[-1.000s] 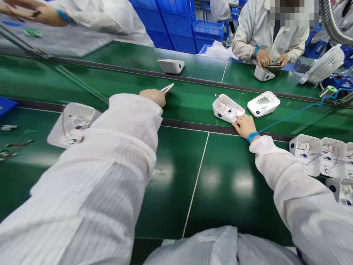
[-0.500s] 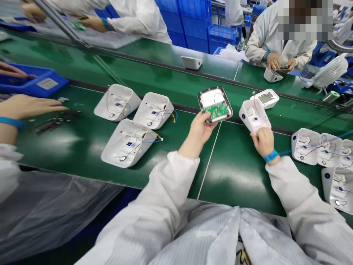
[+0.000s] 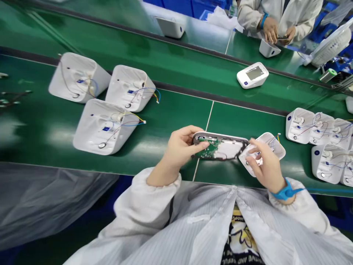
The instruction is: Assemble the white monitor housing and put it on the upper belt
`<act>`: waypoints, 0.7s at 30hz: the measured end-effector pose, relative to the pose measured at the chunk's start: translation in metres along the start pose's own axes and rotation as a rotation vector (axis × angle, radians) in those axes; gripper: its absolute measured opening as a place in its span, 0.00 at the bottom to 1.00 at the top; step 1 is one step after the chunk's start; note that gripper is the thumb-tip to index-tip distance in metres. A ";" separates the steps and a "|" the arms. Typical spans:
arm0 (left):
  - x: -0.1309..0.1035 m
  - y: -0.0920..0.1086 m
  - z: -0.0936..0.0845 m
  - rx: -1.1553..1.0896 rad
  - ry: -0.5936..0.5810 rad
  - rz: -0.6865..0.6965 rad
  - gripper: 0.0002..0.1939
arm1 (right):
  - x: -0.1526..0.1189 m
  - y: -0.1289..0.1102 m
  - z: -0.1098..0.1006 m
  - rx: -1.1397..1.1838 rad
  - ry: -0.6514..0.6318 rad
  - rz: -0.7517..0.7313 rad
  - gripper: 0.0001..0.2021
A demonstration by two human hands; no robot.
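My left hand (image 3: pixel 185 145) grips a device's front cover (image 3: pixel 230 149) at its left end, thumb on the green circuit board (image 3: pixel 211 147) inside. The cover is tilted with its inner side toward me. At its right end is my right hand (image 3: pixel 263 162), thumb and index finger apart; whether the index fingertip touches the cover's corner I cannot tell. Behind and below that hand lies a white open housing (image 3: pixel 277 149) with thin wires, partly hidden by the hand and the cover.
Three wired white housings (image 3: pixel 93 127) stand on the left of the green bench (image 3: pixel 165 147); several more (image 3: pixel 299 125) are at the right. Beyond the dark rail sits an assembled device with a screen (image 3: pixel 252 75). Across the line a co-worker's hands (image 3: pixel 271 31) hold a part near a housing (image 3: pixel 268 48).
My left hand has brought the cover nearer and tilted it. The right hand has set the housing down on the near bench and released it, moving to the cover's right end. The view has tilted down.
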State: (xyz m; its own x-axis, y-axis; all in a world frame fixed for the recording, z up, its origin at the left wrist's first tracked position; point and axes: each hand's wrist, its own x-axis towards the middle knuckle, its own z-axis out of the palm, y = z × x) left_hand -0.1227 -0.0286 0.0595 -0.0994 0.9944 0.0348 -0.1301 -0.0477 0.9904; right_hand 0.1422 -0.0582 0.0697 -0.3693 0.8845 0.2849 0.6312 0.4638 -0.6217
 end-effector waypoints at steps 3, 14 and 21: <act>-0.004 0.014 0.004 -0.027 -0.242 -0.143 0.12 | 0.013 -0.006 -0.013 0.198 -0.310 0.002 0.15; -0.037 -0.037 0.065 -0.366 -0.488 -0.359 0.34 | -0.004 -0.005 0.007 0.554 -0.100 0.377 0.24; -0.028 -0.011 0.064 -0.577 -0.447 -0.405 0.42 | -0.037 0.010 -0.048 -0.124 -0.133 0.225 0.20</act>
State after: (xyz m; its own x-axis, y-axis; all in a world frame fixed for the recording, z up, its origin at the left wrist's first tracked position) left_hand -0.0549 -0.0502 0.0561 0.4493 0.8825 -0.1388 -0.5687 0.4024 0.7174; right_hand 0.1947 -0.0834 0.0875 -0.2915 0.9554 0.0468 0.7828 0.2664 -0.5623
